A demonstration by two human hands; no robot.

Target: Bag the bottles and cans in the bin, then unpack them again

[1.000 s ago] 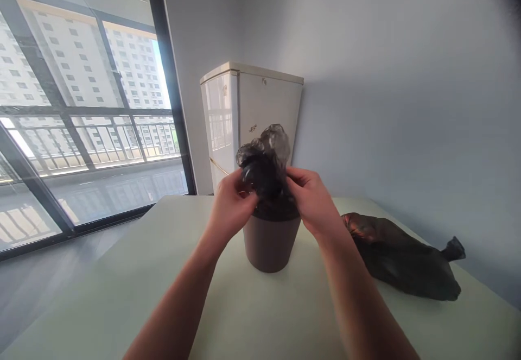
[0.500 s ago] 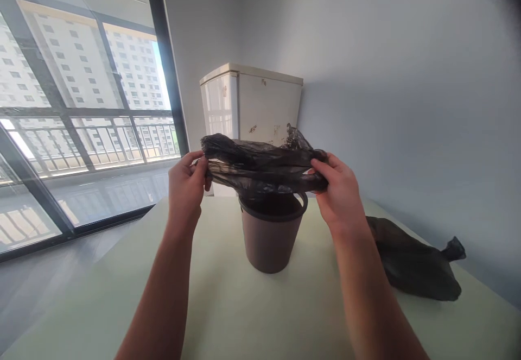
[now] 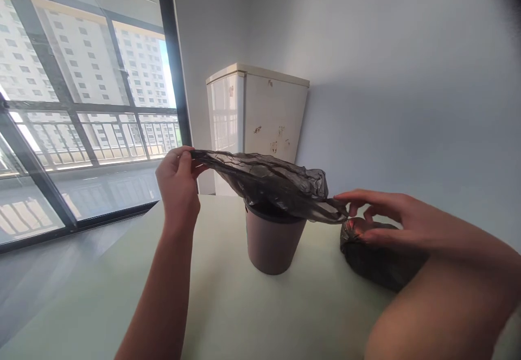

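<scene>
A thin black plastic trash bag [image 3: 268, 178] stretches sideways above a brown-grey trash can [image 3: 274, 246], with part of it sagging over and into the rim. My left hand [image 3: 178, 178] pinches the bag's left end between thumb and fingers, up and to the left of the can. At the other end my right hand [image 3: 378, 216] has its thumb and fingers apart, and its fingertips touch the bag's right edge. The can stands upright on the table, its opening mostly hidden by the bag.
A filled black bag [image 3: 378, 262] lies on the pale green table [image 3: 228, 305] at the right, partly behind my right hand and forearm. Behind the table stands a white refrigerator [image 3: 272, 113] with worn patches. Glass sliding doors [image 3: 89, 132] are on the left.
My right hand has moved right and down, and its fingers have opened from their grip on the bag. The bag now spreads wider and slopes down to the right. My left hand still grips it.
</scene>
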